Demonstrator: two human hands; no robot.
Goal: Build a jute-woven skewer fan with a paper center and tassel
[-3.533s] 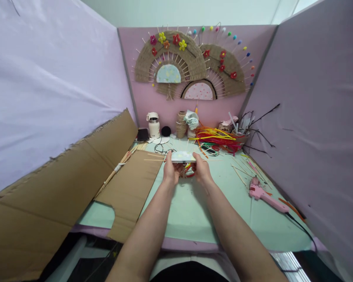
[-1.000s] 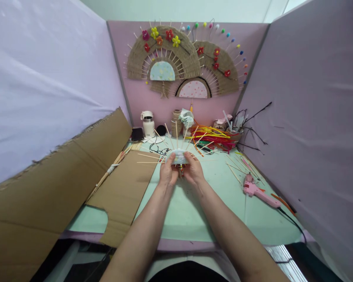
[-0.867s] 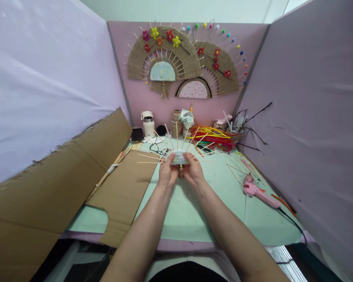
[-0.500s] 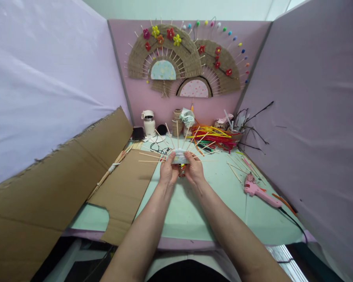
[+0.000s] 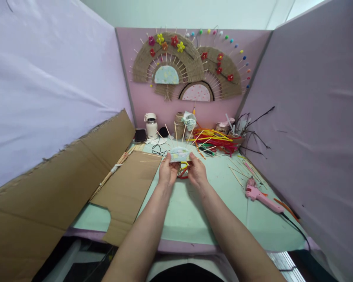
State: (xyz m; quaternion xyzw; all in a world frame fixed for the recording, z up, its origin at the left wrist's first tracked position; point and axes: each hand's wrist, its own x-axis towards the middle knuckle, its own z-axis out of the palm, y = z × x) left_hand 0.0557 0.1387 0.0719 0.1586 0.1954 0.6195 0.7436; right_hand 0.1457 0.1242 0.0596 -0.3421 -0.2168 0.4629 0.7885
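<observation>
Both hands hold a half-round, fabric-covered fan base (image 5: 180, 153) above the table, its straight edge toward me. Thin wooden sticks (image 5: 175, 132) radiate from its curved rim. My left hand (image 5: 167, 171) pinches the left corner with the thumb on top; the other fingers are tucked underneath. At the right corner, my right hand (image 5: 197, 171) grips the same way. Between the hands, scissors with red and yellow handles (image 5: 182, 170) lie on the table, partly hidden.
A pink glue gun (image 5: 260, 196) with a cord lies at right. Cardboard (image 5: 126, 184) and bundled sticks (image 5: 115, 168) are at left. Pipe cleaners (image 5: 216, 139), a twine spool (image 5: 179, 123) and a white flask (image 5: 151, 126) stand behind. Finished fans (image 5: 167, 47) hang on the back panel.
Both thumbs have slid outward to the corners of the fan base, leaving more of its fabric visible. More of the scissors shows between the hands. The view has shifted slightly.
</observation>
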